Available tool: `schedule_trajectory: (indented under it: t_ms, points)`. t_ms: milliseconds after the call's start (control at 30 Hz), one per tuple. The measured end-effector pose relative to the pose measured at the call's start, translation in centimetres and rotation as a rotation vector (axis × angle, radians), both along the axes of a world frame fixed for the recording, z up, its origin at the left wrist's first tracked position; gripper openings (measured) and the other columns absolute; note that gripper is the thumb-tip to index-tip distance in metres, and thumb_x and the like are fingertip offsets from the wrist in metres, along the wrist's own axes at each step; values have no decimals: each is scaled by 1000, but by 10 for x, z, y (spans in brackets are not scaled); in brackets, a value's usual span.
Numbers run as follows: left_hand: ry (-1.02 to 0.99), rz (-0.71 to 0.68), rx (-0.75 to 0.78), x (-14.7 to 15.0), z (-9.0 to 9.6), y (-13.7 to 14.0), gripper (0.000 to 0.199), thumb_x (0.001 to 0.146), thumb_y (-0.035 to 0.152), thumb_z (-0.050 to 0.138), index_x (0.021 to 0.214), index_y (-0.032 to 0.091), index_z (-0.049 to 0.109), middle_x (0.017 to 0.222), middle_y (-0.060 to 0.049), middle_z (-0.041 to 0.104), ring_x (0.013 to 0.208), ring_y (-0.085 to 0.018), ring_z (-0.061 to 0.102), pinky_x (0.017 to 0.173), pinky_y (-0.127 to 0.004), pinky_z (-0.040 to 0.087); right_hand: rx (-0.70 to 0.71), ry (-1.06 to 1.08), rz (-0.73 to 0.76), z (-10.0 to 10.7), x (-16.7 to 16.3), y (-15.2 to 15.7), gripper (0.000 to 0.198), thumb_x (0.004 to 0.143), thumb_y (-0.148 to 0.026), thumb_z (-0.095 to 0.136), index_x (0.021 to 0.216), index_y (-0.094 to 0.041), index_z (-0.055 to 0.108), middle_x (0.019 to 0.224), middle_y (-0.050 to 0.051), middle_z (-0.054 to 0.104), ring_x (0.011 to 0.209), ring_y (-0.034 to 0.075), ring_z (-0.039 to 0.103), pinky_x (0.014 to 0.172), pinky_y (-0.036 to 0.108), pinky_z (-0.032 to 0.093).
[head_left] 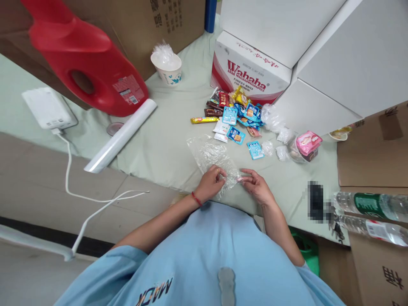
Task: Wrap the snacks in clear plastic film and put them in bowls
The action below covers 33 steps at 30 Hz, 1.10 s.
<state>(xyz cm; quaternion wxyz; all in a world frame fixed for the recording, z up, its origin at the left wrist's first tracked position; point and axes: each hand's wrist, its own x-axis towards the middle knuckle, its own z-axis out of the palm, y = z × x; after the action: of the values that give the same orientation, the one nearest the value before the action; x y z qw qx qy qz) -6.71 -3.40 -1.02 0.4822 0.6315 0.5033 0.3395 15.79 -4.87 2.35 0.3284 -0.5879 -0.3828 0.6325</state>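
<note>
A crinkled sheet of clear plastic film (212,153) lies on the cloth-covered table in front of my body. My left hand (210,183), with a red string at the wrist, is closed in a pinch on its near left part. At the film's right edge, my right hand (257,187) grips it between fingertips, the index finger stretched out above. Just beyond the film is a pile of small snack packets, among them a blue packet (236,135), a yellow stick packet (204,120) and a red packet (224,99). Small film-wrapped bundles (267,148) lie to the right.
A roll of film (121,136) and a red jug (92,63) stand left, near a white power bank (47,108). A paper cup (167,70) holds crumpled film. Behind the packets is a Wahaha carton (248,68). A clear bowl (298,153) of snacks and water bottles (369,204) are right.
</note>
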Motion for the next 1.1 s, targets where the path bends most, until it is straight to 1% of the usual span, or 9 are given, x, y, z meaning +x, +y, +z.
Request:
schedule_trajectory:
  t_ms: [200,333,467,567,700,767,867,1033,1100]
  points:
    - [90,-64,253,12,8,-10,35,76,39,84,98,21,64,117,-10,58,114,-27,59,99,-43,51,21,9,-22,4,-14,0,55,69,-39,86,116,-21,65,84,3,78,67,16,65,55,25,41]
    - [105,-72,289,9,9,-4,6,87,28,70,90,22,67,106,-7,67,106,-25,61,100,-44,49,65,25,-15,4,-17,2,51,71,-38,85,115,-22,66,85,2,79,76,18,70,69,28,51]
    - [-95,123,115,-16,9,-2,12,90,33,65,85,23,68,91,-4,70,88,-20,62,86,-36,51,124,-32,-41,-8,-10,2,45,74,-38,83,113,-23,66,87,2,79,85,19,73,83,31,52]
    - [-273,343,-76,-45,10,-12,20,86,41,71,85,21,67,94,-4,71,89,-19,64,78,-31,50,131,-121,1,-18,0,-3,42,77,-41,79,113,-23,66,89,3,78,88,20,73,84,33,53]
    - [-323,495,-166,-85,11,-40,27,79,43,78,81,20,66,99,-6,73,101,-21,65,86,-31,50,151,-295,250,-14,19,-7,43,82,-46,72,117,-21,67,94,5,77,82,20,69,78,34,53]
    - [-301,497,-197,-99,10,-54,28,76,43,81,79,19,67,102,-7,72,102,-22,65,84,-30,51,218,-424,410,-1,28,-2,47,85,-48,71,125,-22,68,109,8,75,86,21,67,78,35,53]
    - [-266,479,-221,-105,11,-68,27,75,43,81,78,19,69,103,-8,70,99,-21,65,76,-28,51,421,-620,559,19,26,16,48,90,-51,69,132,-26,68,131,10,68,113,27,63,98,43,50]
    - [-225,440,-183,-98,12,-69,22,76,40,78,77,20,71,100,-7,70,88,-18,64,70,-26,50,671,-766,600,24,-27,55,66,81,-54,82,137,-24,65,134,15,63,134,36,48,114,52,39]
    - [-210,418,-156,-100,10,-69,20,77,39,77,78,21,72,100,-7,71,88,-18,65,71,-27,51,733,-726,606,21,-52,67,54,82,-47,82,128,-23,69,128,14,66,130,34,51,111,49,41]
